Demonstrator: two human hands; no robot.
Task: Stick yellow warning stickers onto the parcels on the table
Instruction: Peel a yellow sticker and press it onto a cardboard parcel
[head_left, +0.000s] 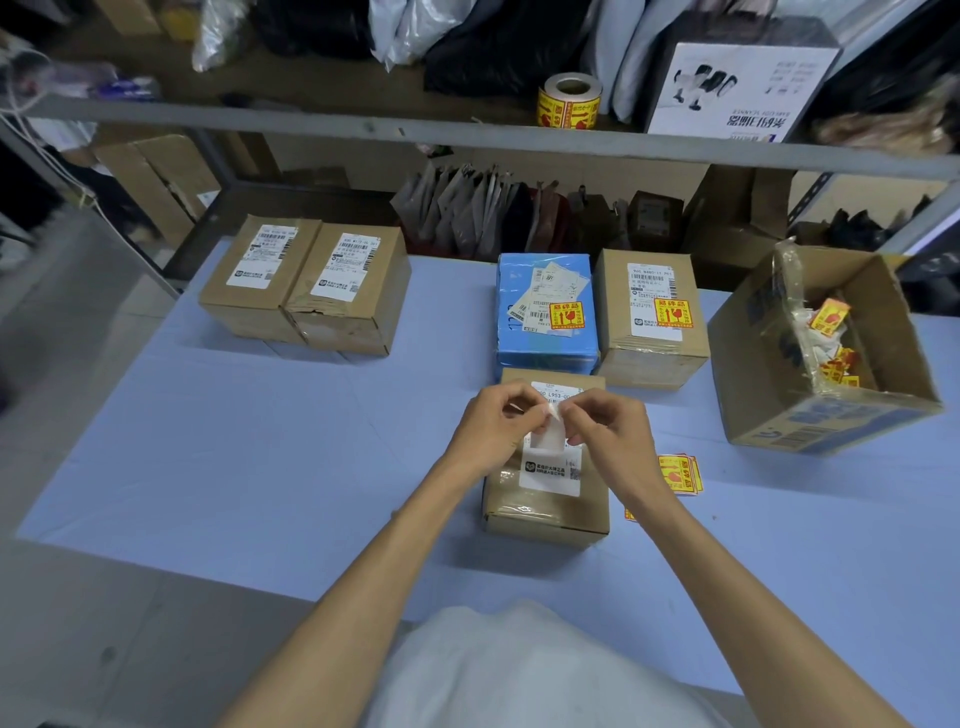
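Observation:
A brown cardboard parcel (545, 512) with a white shipping label lies near me on the blue table. Above it, my left hand (493, 423) and my right hand (605, 423) pinch a small sticker sheet (549, 434) from both sides, its white back facing me. A short stack of yellow warning stickers (680, 473) lies on the table just right of this parcel. Behind it, a blue parcel (545, 332) and a brown parcel (652, 345) each carry a yellow sticker. Two brown parcels (301, 288) at the far left show only white labels.
An open cardboard box (821, 358) with peeled backing scraps stands at the right. A roll of yellow stickers (569, 101) sits on the metal shelf (311, 117) above the table's far edge. Bags and cartons fill the shelves behind.

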